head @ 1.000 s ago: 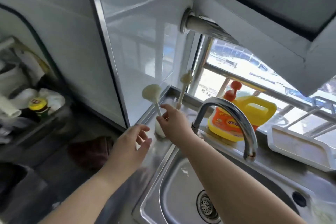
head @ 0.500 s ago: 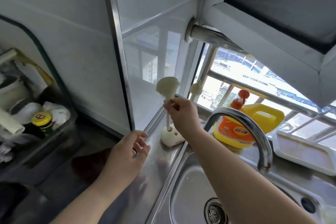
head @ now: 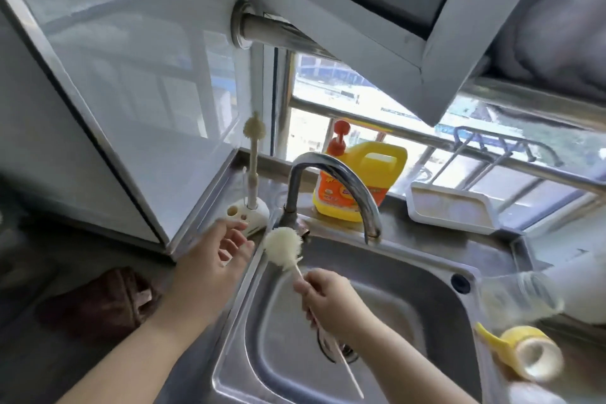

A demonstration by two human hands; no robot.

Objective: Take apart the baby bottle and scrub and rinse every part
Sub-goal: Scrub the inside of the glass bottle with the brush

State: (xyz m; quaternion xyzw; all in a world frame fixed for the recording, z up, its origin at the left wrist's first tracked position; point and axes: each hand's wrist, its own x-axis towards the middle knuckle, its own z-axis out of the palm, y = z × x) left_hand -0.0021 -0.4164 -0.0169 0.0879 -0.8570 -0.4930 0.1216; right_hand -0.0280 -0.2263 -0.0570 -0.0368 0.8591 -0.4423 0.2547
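My right hand [head: 326, 300] grips the thin white handle of a bottle brush [head: 282, 246], whose fluffy cream head points up-left over the steel sink [head: 410, 275]. My left hand [head: 213, 259] hovers open just left of the brush head, fingers spread, holding nothing. On the counter to the right of the sink lie a clear baby bottle body [head: 521, 297], blurred, and a yellow collar with handle [head: 524, 356] on its side. A second brush [head: 253, 154] stands upright in a white holder [head: 249, 215] behind my left hand.
A curved tap [head: 337, 180] arches over the sink's back edge. A yellow detergent jug [head: 360, 184] and a white tray [head: 452, 210] sit on the window ledge. A dark brown cloth [head: 101, 300] lies on the counter at left. A glass partition rises at left.
My right hand pulled the brush out of the white holder and brought it down over the sink. My left hand moved up toward the brush head. The view shifted right, showing the bottle parts.
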